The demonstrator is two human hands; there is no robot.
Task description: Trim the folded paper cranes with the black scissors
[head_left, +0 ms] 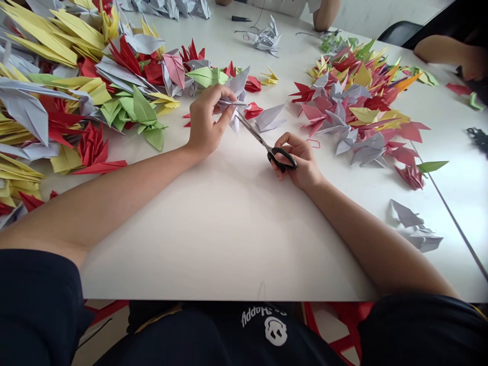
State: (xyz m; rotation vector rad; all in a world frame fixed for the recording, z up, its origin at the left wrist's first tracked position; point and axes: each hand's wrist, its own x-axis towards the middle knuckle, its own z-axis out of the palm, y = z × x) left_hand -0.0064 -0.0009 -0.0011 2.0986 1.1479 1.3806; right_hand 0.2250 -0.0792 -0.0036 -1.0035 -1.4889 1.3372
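Note:
My left hand pinches a white folded paper crane between thumb and fingers, above the table. In my right hand is a pair of scissors with black handles, my fingers through the loops. The blades point up and left, and their tips reach the underside of the held crane; whether they touch the paper I cannot tell. Just behind lie a small red folded paper piece and another white folded paper piece.
A large heap of folded paper cranes covers the left side of the white table. Another colourful pile lies to the right, with white folded papers nearer me. Across the table rest other people's arms.

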